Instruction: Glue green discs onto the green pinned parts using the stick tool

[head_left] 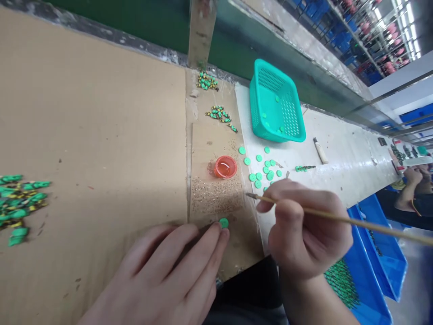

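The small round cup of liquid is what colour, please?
Orange-red cup, clearest in the head view.

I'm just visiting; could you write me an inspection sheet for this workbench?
Surface: cardboard at left, whitish tabletop at right; brown specks near the cup.
Job's things: green disc, thin brush, red cup holding liquid.
Clutter: loose discs, piles of green-and-yellow pieces, a tube, a teal basket with a few discs inside.
Hands: left hand touches the disc; right hand grips the brush.
Cables: nothing seen.
Surroundings: blue bins at right, another person's hands farther along.
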`<state>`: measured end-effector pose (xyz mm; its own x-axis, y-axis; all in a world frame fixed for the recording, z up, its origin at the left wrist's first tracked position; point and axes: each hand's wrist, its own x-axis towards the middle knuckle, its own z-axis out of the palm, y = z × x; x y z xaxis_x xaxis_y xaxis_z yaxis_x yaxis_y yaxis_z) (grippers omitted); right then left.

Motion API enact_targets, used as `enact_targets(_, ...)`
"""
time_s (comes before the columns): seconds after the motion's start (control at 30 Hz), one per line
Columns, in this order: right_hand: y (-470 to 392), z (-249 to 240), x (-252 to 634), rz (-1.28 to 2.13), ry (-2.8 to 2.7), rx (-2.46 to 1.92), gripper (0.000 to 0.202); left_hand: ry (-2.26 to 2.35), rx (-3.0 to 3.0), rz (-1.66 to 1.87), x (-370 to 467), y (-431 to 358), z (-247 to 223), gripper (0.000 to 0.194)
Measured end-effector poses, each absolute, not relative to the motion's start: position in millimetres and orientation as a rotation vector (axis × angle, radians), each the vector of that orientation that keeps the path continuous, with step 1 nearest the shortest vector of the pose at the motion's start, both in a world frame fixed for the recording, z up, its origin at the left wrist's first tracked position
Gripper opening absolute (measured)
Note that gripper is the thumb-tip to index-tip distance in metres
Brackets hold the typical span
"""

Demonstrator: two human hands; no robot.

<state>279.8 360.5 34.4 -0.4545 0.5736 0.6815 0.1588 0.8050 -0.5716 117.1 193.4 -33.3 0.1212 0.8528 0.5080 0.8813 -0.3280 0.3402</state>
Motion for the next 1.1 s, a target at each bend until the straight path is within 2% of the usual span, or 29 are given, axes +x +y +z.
enact_targets(0.23,392.4,44.8,241.3,0.483,-2.149,-0.590,0.022,-1.767,-2.212,-1.082,116.6,206.3,-26.9,0.033)
enact_targets(0.37,399.4,36.4,234.7,0.437,-2.223,-0.572,0.027,-1.755,-2.214,-1.061,116.8,206.0,-29.9,0.033)
enact_targets(1.1,403.9,27.8,231.1,0.450,-2.213,-0.586,0.031,-1.782,-2.228,-1.060,117.1,203.9,-28.2,0.034)
